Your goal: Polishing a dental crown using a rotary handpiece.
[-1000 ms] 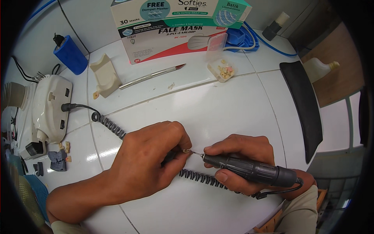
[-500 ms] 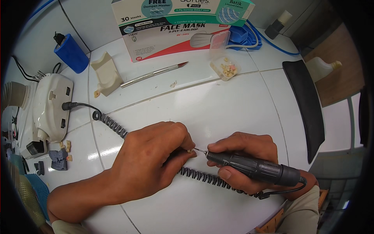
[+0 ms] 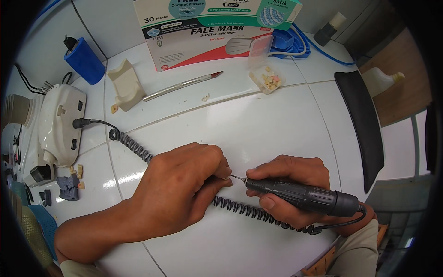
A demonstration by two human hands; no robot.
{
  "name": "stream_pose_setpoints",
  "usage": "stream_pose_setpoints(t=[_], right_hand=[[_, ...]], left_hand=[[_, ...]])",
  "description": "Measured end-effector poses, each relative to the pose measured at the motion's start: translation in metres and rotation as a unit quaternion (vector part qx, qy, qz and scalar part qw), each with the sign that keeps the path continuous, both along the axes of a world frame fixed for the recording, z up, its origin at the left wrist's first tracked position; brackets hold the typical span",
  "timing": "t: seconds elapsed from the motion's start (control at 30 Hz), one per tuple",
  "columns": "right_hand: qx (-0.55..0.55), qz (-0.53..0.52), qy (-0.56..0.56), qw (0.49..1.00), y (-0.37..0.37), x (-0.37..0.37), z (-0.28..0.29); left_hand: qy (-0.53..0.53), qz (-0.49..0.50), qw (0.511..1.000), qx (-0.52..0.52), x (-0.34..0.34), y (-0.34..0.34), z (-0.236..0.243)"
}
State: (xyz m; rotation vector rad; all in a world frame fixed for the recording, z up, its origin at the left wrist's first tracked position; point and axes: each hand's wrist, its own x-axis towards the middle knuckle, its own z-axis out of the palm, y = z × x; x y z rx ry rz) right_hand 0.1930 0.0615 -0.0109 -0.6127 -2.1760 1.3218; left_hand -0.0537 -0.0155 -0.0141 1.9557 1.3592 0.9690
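My left hand is closed in a pinch, with thumb and forefinger pressed together around a small cream, tooth-like piece; the fingers now hide nearly all of it. In my right hand lies a black rotary handpiece, gripped like a pen and pointing left. Its thin metal bur reaches my left fingertips; whether it touches the piece cannot be seen. A coiled black cord passes beneath my hands, linking the handpiece with a white control unit at the left.
Toward the back lie a craft knife, a cream curved stand and an open clear box of tooth-like pieces. Behind them stands a mask carton. A grey block sits at left, a black pad along the right edge.
The cream piece, partly visible earlier between my left fingertips, is now almost covered by them. The handpiece's rear end has shifted slightly right; both hands otherwise stay nearly in place.
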Motion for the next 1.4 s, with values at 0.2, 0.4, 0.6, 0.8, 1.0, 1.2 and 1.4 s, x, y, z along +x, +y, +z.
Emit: stream_pose_setpoints(t=[0.2, 0.4, 0.6, 0.8, 1.0, 1.2, 1.4], right_hand=[[-0.016, -0.003, -0.011, 1.0, -0.0013, 0.0002, 0.0023], [-0.016, -0.004, -0.007, 1.0, -0.0012, 0.0001, 0.0018], [-0.004, -0.006, 0.003, 1.0, -0.0008, -0.0005, 0.0007], [-0.003, 0.0, 0.002, 1.0, -0.0005, 0.0001, -0.0003], [-0.005, -0.003, 0.004, 1.0, -0.0007, -0.0009, 0.0008], [-0.003, 0.002, 0.005, 1.0, -0.0005, -0.0013, 0.002], [0.001, 0.004, -0.005, 1.0, 0.0002, -0.0005, 0.0018]], left_hand=[[0.007, 0.0, 1.0, -0.008, -0.0001, 0.0001, 0.0005], [0.009, -0.003, 1.0, -0.011, -0.0004, -0.0002, 0.0015], [0.011, -0.004, 1.0, -0.008, -0.0003, -0.0004, 0.0007], [-0.006, -0.007, 1.0, -0.001, 0.0004, -0.0001, -0.0021], [-0.013, -0.008, 1.0, 0.002, 0.0, 0.0005, -0.0024], [-0.018, -0.009, 1.0, 0.002, 0.0001, 0.0008, -0.0024], [-0.021, -0.009, 1.0, 0.007, 0.0005, 0.0009, -0.003]])
